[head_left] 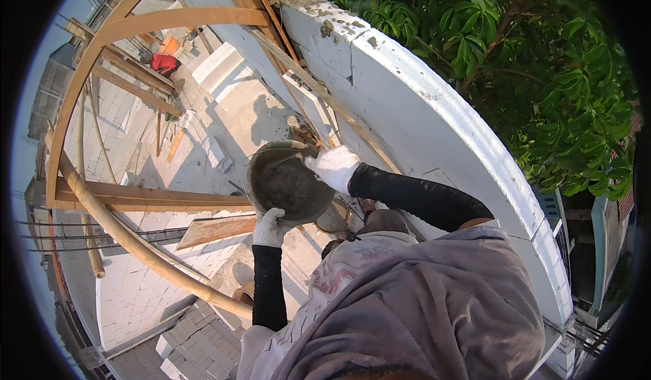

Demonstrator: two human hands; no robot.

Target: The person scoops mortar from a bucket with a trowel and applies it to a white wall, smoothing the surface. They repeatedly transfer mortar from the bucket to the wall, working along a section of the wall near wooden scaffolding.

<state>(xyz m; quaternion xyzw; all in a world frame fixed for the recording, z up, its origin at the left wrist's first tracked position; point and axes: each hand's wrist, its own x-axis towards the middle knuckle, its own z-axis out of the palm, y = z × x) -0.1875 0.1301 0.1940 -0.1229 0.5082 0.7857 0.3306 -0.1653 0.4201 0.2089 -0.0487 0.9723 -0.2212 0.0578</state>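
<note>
Holding a round dark bucket (pixel 264 160) two-handed, just left of the white block wall (pixel 434 132), landmark for everything here. Grey mortar-like mix (pixel 288 185) inside, looks damp; depth can't be told. Left gloved hand (pixel 269 228) closed on the rim on the side away from the wall, thumb over the edge. Right gloved hand (pixel 333 168) closed on the rim on the wall side; exact finger placement partly hidden.

Handling, judged: probably heavy, load may shift or slop if tilted. Bucket walls likely a bit flexible, not fragile; rim may be slick where mix has smeared, though knit gloves should help. Best hold: opposite sides of the rim, as now, or one hand under the base.

Around: wooden plank (pixel 356 121) slants along the wall's inner face, close behind the right hand. Second bucket (pixel 333 216) low down, left of the wall, near the feet. Wooden beam (pixel 156 199) and bamboo pole (pixel 146 246) farther left of the wall, both limiting swing to that side. White block stack (pixel 222 73) lower down, left of the wall; person in red (pixel 164 64) well left beyond it. Green tree (pixel 488 41) outside the wall. Wall itself blocks movement rightward; mortar crumbs (pixel 327 27) on its far end.
</note>
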